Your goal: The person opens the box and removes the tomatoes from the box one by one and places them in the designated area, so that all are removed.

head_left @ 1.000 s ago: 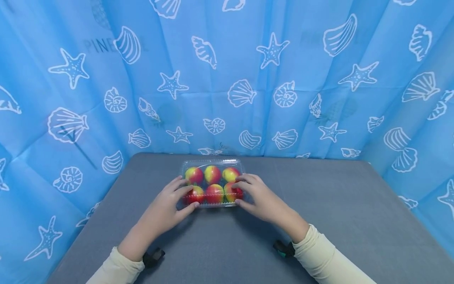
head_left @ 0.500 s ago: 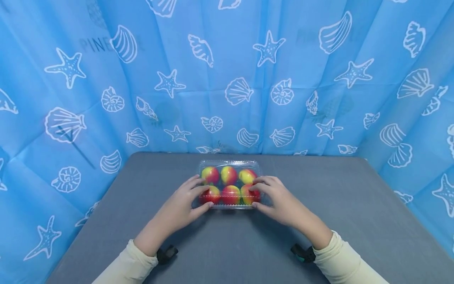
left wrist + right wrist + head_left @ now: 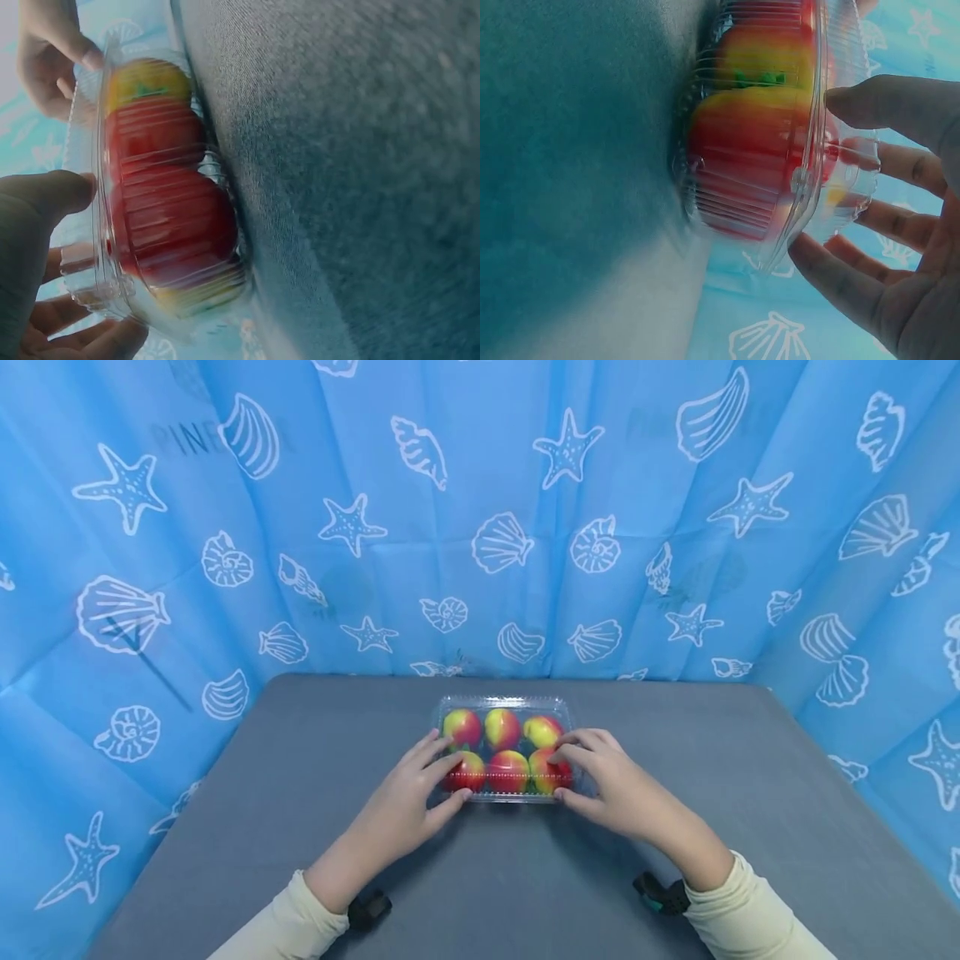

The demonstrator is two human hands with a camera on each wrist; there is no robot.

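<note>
A clear plastic fruit box [image 3: 504, 702] with a ribbed body and closed lid sits on the table. Inside, in two rows, are several round red-and-yellow fruits [image 3: 502, 729], perhaps apples. My left hand [image 3: 405, 802] grips the box's left end, thumb [image 3: 60, 196] at the front rim and fingers over the lid and side. At the right end, my right hand [image 3: 622, 793] holds on likewise; its thumb [image 3: 885, 105] and fingers are around the rim in the right wrist view. The box's base appears to rest on the cloth.
Grey cloth covers the table [image 3: 510, 877], whose far edge runs just behind the box. A blue curtain [image 3: 450, 560] with white shells and starfish surrounds the back and sides. Each wrist wears a black band [image 3: 369, 910].
The box has shifted to the right across the table, with both hands on its ends and moving along with it. The head view has tilted slightly downward.
</note>
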